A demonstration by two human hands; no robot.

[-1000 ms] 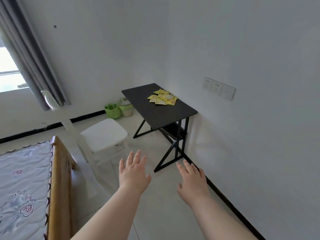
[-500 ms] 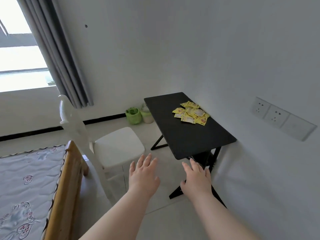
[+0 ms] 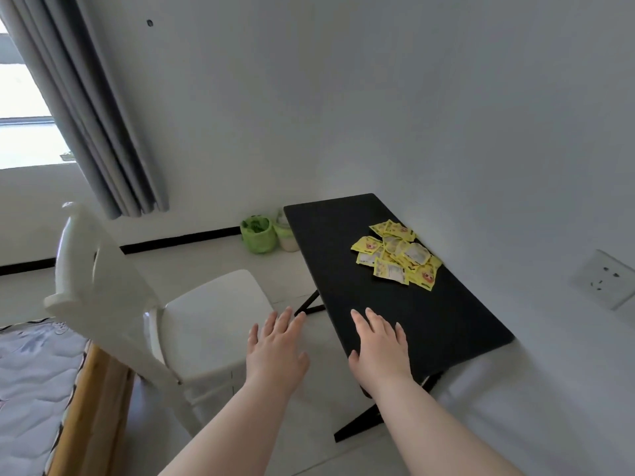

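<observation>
A small black table [image 3: 343, 242] stands against the white wall on the right. A heap of several yellow packets [image 3: 398, 254] lies on its far right part. My right hand [image 3: 379, 345] is held out flat with straight fingers over the table's near left corner, holding nothing. My left hand [image 3: 276, 348] is stretched out flat beside it, over the gap between the table and a white chair [image 3: 213, 321], also holding nothing.
The white chair stands left of the table, its back toward a bed [image 3: 34, 389] with a wooden frame. A green bin [image 3: 258, 235] and a pale container [image 3: 285, 235] sit on the floor behind the table. Grey curtain [image 3: 86, 108] upper left; wall socket [image 3: 606, 280] right.
The table and chair have come much closer and larger in view. Both hands stay flat and outstretched; the right one now reaches over the table's near corner.
</observation>
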